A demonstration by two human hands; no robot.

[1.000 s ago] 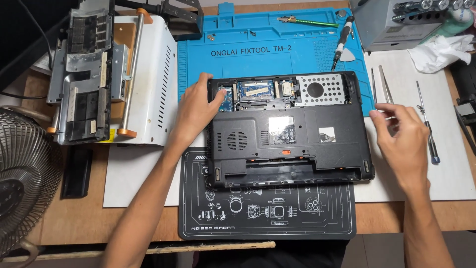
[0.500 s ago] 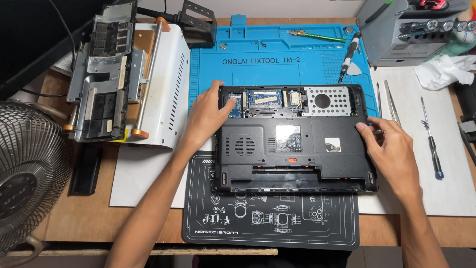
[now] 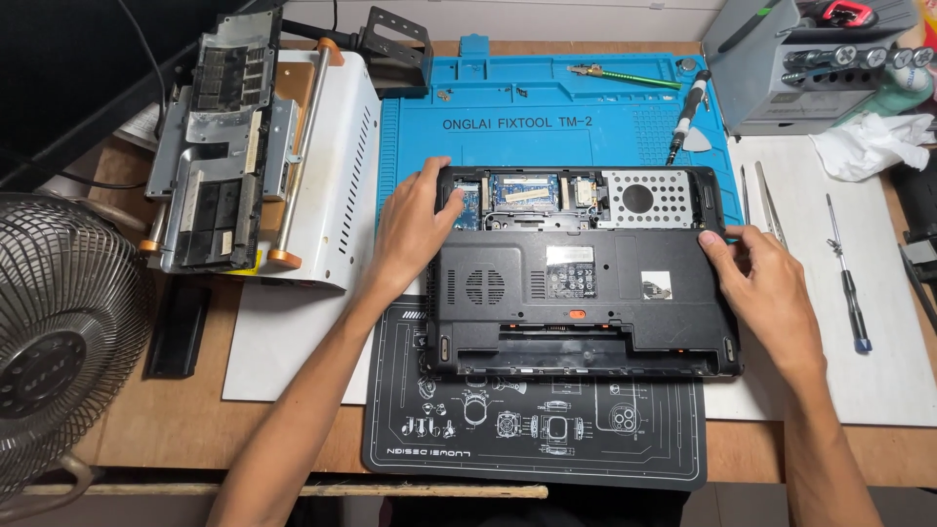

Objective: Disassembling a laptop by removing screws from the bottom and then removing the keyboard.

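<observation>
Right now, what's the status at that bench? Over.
Left hand on upturned laptop top-left corner. Right hand gripping its right edge. Screwdriver lies clear, right.

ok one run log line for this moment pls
left hand: on laptop top-left corner | right hand: gripping right edge | laptop: upside down, back bays open, on blue mat

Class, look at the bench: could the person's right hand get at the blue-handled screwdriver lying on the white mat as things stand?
Probably yes. The right hand rests on the laptop's right edge, and the blue-handled screwdriver lies just beyond it on the white mat, with nothing between them.
</observation>
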